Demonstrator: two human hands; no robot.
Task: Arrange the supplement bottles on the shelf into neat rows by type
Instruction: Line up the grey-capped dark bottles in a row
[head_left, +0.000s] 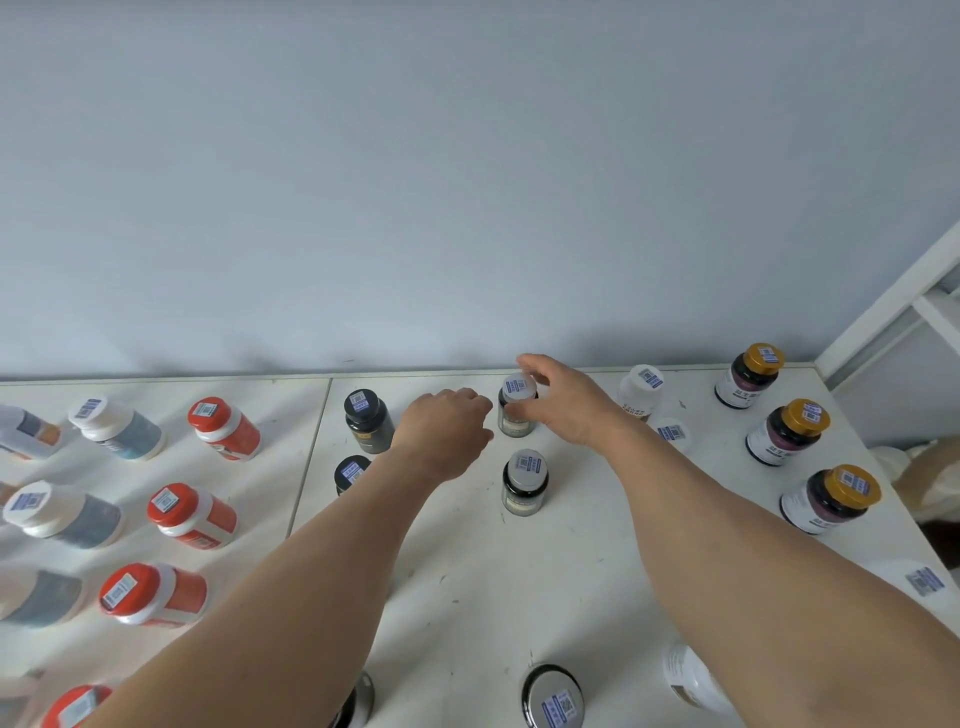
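Right hand (558, 397): curled around the silver-capped bottle (517, 405), which is held upright near the back edge of the shelf (467, 571).
Left hand (447, 426): loosely curled, nothing held, placed just beside that bottle.
Second silver-capped bottle (524, 483): stood directly in front of the held one.
Black-capped bottles (368, 421): set left of the hands.
Gold-capped bottles (789, 431): lined along the right edge.
Red-capped bottles (192, 514): lined toward the left edge.

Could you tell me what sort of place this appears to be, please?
Probably a stockroom or storage shelf: a scuffed white shelf top against a plain grey wall holds stickered supplement bottles grouped by type, such as the gold-capped dark bottles and orange bottles.
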